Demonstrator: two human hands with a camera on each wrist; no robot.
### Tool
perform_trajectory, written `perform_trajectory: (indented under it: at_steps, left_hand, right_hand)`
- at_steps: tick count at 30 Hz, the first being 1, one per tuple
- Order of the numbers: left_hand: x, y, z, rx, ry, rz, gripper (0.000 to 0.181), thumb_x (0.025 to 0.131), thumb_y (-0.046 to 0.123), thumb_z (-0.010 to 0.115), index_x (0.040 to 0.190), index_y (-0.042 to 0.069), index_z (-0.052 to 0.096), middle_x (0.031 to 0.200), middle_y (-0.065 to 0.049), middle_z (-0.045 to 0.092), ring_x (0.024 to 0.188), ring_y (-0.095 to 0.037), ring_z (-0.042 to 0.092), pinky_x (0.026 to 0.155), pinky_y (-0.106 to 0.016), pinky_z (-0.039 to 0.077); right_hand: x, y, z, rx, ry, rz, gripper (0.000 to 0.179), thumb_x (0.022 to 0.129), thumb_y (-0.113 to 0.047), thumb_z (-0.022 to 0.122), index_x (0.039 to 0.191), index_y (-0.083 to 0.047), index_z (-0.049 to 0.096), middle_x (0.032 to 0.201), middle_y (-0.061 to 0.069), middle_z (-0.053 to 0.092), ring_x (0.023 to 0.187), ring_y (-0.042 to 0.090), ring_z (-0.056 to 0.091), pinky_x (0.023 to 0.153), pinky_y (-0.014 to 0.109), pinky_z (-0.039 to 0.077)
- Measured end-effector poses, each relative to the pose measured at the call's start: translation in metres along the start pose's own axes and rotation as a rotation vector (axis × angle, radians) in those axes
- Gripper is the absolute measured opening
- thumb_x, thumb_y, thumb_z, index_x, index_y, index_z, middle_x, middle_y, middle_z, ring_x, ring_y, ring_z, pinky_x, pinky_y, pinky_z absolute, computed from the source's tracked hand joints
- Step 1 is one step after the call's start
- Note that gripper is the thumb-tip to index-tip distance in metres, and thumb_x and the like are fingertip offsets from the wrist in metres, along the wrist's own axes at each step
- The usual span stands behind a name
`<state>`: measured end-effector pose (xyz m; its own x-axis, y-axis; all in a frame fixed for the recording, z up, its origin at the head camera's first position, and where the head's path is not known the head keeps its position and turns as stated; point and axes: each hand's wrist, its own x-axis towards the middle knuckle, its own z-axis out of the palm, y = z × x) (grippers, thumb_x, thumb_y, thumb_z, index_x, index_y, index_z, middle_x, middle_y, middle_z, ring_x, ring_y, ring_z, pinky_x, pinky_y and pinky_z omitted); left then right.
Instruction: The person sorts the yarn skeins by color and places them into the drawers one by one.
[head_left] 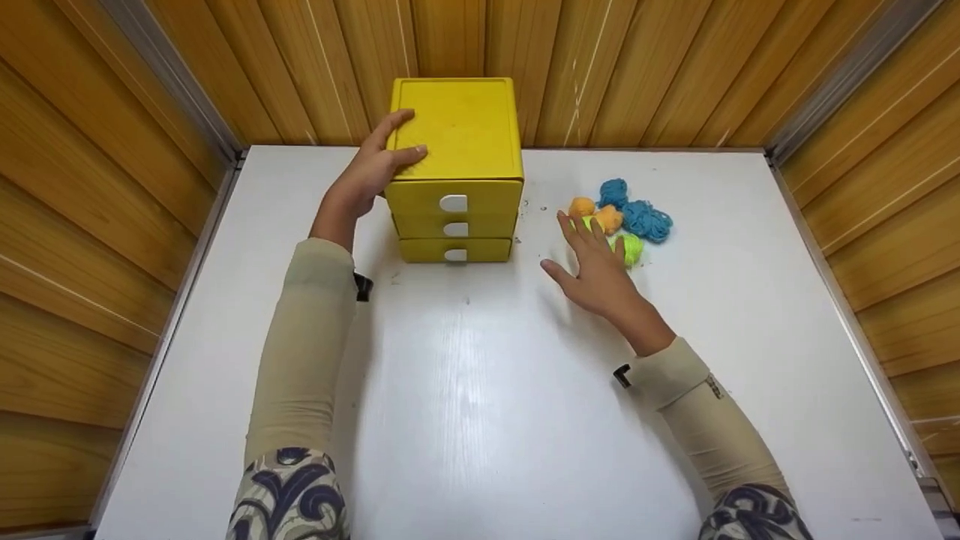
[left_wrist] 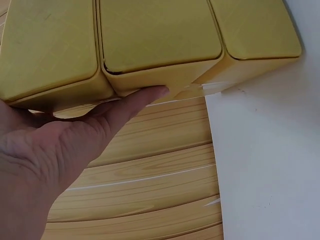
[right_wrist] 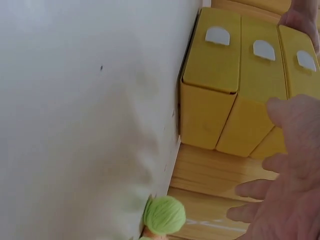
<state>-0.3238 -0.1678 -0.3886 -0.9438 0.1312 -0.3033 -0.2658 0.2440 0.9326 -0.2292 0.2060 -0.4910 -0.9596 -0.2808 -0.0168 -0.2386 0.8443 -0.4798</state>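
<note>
A yellow three-drawer box [head_left: 457, 127] with white tab handles stands on the table, its drawers shut. My left hand [head_left: 375, 165] rests on its upper left edge, two digits lying over the top. The left wrist view shows a straight finger [left_wrist: 135, 102] along the box's side. To the right of the box, my right hand [head_left: 600, 274] hovers with spread fingers over small yarn balls, holding nothing. Two are orange [head_left: 609, 219], two are bright green [head_left: 631, 250], partly hidden by the fingers, and two are blue [head_left: 646, 221]. A green ball [right_wrist: 165, 215] also appears in the right wrist view.
The white table [head_left: 450, 390] is bounded by wood-patterned panels [head_left: 645, 75] at the back and both sides. Small specks [head_left: 544, 208] lie between the box and the yarn. The box stands close to the back panel.
</note>
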Motion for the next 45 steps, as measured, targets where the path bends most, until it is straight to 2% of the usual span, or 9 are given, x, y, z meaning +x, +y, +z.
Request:
perform_trajectory:
  at_steps: [3,6,9,14,21,28,33,38,45]
  left_hand:
    - [0.0,0.0,0.002,-0.002,0.001,0.0,0.071,0.101,0.044,0.067,0.16,0.057,0.03,0.181,0.003,0.009,0.144,-0.024,0.047,0.116,-0.045,0.046]
    - [0.001,0.001,0.002,0.0,-0.001,0.007,0.071,0.102,0.044,0.066,0.161,0.057,0.029,0.181,0.002,0.01,0.141,-0.024,0.051,0.112,-0.043,0.048]
    - [0.0,0.001,0.001,-0.006,-0.003,0.012,0.07,0.102,0.045,0.066,0.161,0.057,0.03,0.18,0.001,0.012,0.136,-0.024,0.054,0.107,-0.041,0.05]
    - [0.001,0.001,0.001,0.0,-0.006,0.016,0.069,0.101,0.046,0.067,0.159,0.058,0.031,0.179,0.001,0.012,0.133,-0.026,0.056,0.1,-0.04,0.052]
    - [0.002,-0.001,0.001,0.008,-0.006,0.011,0.068,0.101,0.047,0.066,0.158,0.06,0.032,0.179,0.001,0.011,0.13,-0.026,0.057,0.096,-0.039,0.052]
    - [0.001,0.001,0.0,0.009,-0.003,0.015,0.068,0.102,0.046,0.066,0.159,0.058,0.031,0.178,0.0,0.015,0.121,-0.024,0.061,0.09,-0.036,0.055]
    - [0.001,0.001,0.002,0.015,0.0,0.028,0.067,0.102,0.046,0.066,0.159,0.057,0.032,0.178,0.0,0.016,0.122,-0.025,0.06,0.09,-0.038,0.055]
    - [0.002,0.001,0.002,0.018,0.008,0.028,0.068,0.101,0.045,0.065,0.159,0.057,0.032,0.179,0.0,0.016,0.13,-0.026,0.056,0.096,-0.041,0.053]
    - [0.001,-0.002,0.003,0.003,0.019,0.016,0.067,0.101,0.044,0.065,0.158,0.058,0.033,0.18,0.002,0.013,0.138,-0.028,0.051,0.105,-0.046,0.05]
  right_hand:
    - [-0.001,-0.014,0.002,0.088,0.126,-0.095,0.073,0.107,-0.052,0.059,0.17,-0.028,0.031,0.176,0.008,0.035,0.165,0.039,0.025,0.129,0.074,0.009]
    - [0.001,-0.029,0.006,0.189,0.263,-0.207,0.06,0.106,-0.039,0.065,0.161,-0.021,0.049,0.162,0.007,0.056,0.154,0.034,0.048,0.128,0.063,0.03]
    - [0.006,-0.042,0.012,0.263,0.361,-0.304,0.048,0.106,-0.029,0.069,0.15,-0.013,0.062,0.147,0.007,0.069,0.139,0.03,0.064,0.118,0.051,0.049]
    - [0.017,-0.061,0.022,0.365,0.416,-0.383,0.039,0.105,-0.021,0.07,0.142,-0.008,0.069,0.131,0.013,0.077,0.116,0.031,0.075,0.096,0.045,0.062]
    - [0.033,-0.084,0.029,0.528,0.411,-0.379,0.038,0.104,-0.017,0.071,0.141,-0.009,0.07,0.123,0.014,0.08,0.101,0.024,0.077,0.077,0.03,0.063]
    - [0.047,-0.106,0.034,0.572,0.46,-0.379,0.035,0.103,-0.019,0.072,0.137,-0.009,0.073,0.11,0.011,0.083,0.093,0.022,0.079,0.077,0.036,0.064]
    - [0.054,-0.116,0.039,0.612,0.519,-0.365,0.031,0.101,-0.016,0.075,0.131,-0.009,0.077,0.103,0.011,0.083,0.084,0.021,0.078,0.076,0.028,0.061]
    - [0.06,-0.125,0.043,0.655,0.557,-0.381,0.027,0.1,-0.015,0.076,0.126,-0.006,0.077,0.103,0.011,0.083,0.081,0.019,0.075,0.074,0.027,0.059]
    - [0.066,-0.13,0.044,0.709,0.591,-0.355,0.017,0.098,-0.013,0.078,0.112,-0.003,0.077,0.092,0.01,0.08,0.072,0.015,0.068,0.069,0.021,0.056]
